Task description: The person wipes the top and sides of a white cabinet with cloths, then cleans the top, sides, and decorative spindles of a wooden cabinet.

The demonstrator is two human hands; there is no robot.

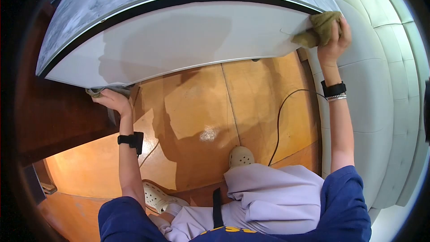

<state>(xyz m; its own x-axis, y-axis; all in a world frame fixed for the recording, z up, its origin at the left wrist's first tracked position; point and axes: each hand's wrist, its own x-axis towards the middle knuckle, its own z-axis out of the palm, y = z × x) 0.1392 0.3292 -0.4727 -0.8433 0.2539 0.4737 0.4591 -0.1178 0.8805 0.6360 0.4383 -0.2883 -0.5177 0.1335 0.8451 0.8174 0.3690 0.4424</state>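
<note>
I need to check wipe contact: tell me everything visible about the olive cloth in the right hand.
The olive cloth looks like soft terry, bunched and creased. The right hand grips it, fingers curled over it. It is pressed against the right end of the table's white side panel, below the dark rim.

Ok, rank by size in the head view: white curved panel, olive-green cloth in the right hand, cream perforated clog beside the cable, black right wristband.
1. White curved panel
2. Olive-green cloth
3. Cream perforated clog, black right wristband: alike; clog partly hidden, so unranked.
</note>
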